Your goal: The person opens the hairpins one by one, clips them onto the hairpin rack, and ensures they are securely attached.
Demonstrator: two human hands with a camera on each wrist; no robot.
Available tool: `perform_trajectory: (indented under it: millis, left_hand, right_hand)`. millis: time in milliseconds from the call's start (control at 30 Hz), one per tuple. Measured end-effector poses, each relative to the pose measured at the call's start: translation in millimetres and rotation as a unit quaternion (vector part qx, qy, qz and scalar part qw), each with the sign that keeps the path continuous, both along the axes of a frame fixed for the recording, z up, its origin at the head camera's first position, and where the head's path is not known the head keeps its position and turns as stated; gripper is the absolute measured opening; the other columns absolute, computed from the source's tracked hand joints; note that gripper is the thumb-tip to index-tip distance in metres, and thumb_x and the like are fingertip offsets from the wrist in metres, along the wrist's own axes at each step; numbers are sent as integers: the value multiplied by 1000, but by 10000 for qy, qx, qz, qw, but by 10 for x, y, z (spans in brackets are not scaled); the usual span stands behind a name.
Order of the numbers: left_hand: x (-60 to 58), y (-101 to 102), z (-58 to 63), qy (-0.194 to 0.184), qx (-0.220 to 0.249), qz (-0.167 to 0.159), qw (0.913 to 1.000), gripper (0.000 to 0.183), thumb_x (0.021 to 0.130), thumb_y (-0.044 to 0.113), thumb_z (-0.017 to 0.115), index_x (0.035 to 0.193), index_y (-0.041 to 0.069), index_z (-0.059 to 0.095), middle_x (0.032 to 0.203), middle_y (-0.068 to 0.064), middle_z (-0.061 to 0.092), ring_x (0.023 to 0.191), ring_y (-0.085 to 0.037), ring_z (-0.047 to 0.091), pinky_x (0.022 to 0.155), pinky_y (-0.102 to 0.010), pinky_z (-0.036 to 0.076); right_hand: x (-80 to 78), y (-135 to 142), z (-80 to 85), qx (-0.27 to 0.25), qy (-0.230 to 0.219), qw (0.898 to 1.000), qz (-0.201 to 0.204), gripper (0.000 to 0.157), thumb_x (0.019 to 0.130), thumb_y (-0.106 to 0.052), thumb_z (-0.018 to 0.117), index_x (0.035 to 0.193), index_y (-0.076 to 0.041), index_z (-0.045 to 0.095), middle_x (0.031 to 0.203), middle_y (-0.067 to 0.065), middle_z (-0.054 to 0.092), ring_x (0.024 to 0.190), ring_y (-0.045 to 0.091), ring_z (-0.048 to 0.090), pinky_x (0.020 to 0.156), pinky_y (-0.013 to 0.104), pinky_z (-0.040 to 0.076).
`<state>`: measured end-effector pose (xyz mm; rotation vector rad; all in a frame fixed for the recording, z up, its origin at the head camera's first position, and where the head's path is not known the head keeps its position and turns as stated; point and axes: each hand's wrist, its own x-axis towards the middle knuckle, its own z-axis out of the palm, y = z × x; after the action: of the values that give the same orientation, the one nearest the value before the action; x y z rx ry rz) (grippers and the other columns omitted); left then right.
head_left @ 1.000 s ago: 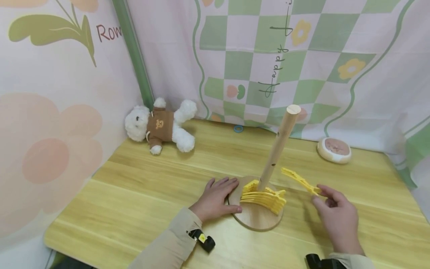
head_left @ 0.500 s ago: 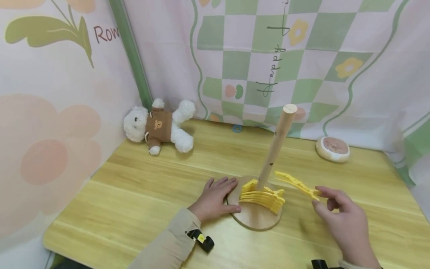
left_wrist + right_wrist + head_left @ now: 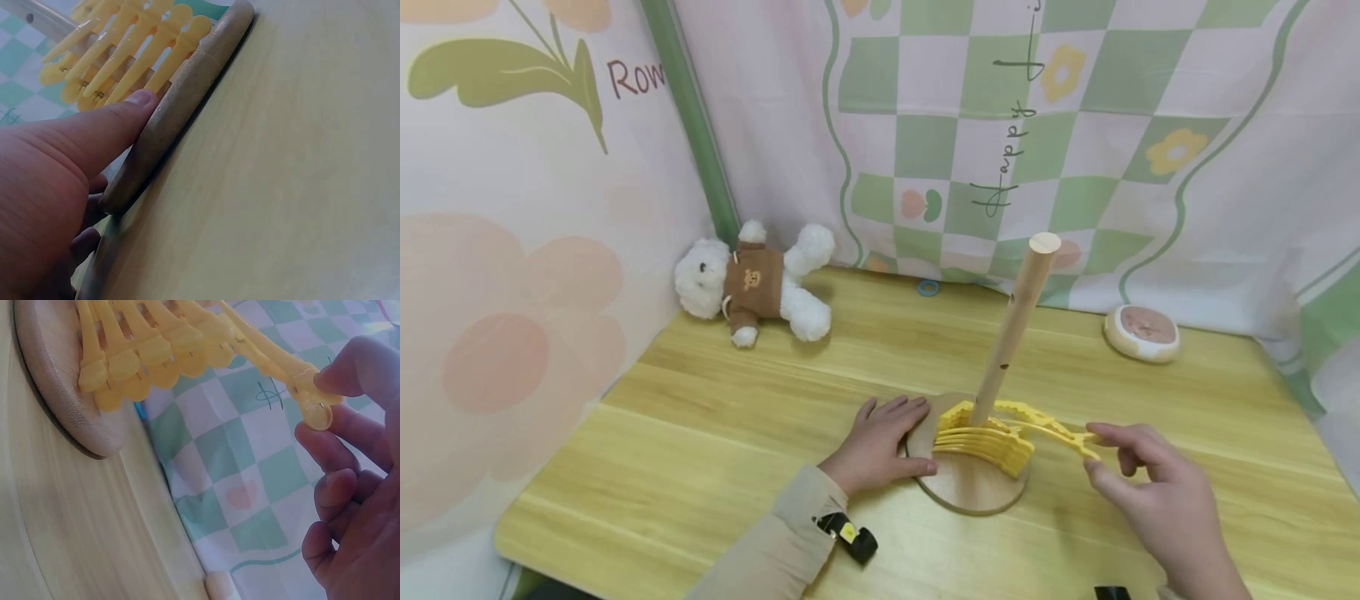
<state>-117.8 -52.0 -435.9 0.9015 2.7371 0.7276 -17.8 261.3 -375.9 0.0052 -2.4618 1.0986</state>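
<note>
A round wooden stand lies on the table, with its base point(image 3: 975, 490) under a tall round post point(image 3: 1013, 325). Several yellow plastic clips point(image 3: 977, 448) are stacked low around the post. My left hand point(image 3: 880, 446) rests on the left side of the base, fingers extended and thumb point(image 3: 128, 119) along the rim. With thumb and fingertips, my right hand point(image 3: 1161, 487) pinches the tabs of another yellow clip point(image 3: 275, 356). Its two arms are parted, and its far end reaches beside the post, just over the stack.
A white plush toy point(image 3: 756, 283) in a brown top lies at the back left. A small blue ring point(image 3: 928, 287) is near the curtain point(image 3: 925, 150), and a white rounded object with a pink top point(image 3: 1142, 333) is at the back right.
My right hand has brought the held clip left and down, from apart from the stand to the post just over the stack. The left hand stays on the base.
</note>
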Motion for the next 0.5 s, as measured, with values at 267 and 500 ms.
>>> perform_trajectory:
  millis: [267,500]
  left_hand:
    - [-3,3,-29,55,-15,-5,10000,87,88,60,67,156,14,37,161,2,34,151,-22,26,122,-56,9]
    - [-12,6,-39,74,-10,5,10000,88,88,62,67,156,15,37,161,2,34,151,-21,25,122,-56,8]
  right_hand:
    - [-4,-44,-21,149,-226,9995,134,36,80,-4,82,113,-14,75,82,-2,52,76,5,44,37,24,29]
    - [0,-57,-18,255,-180,9992,254,37,80,-3,82,115,-13,75,82,-3,53,75,6,43,36,22,29]
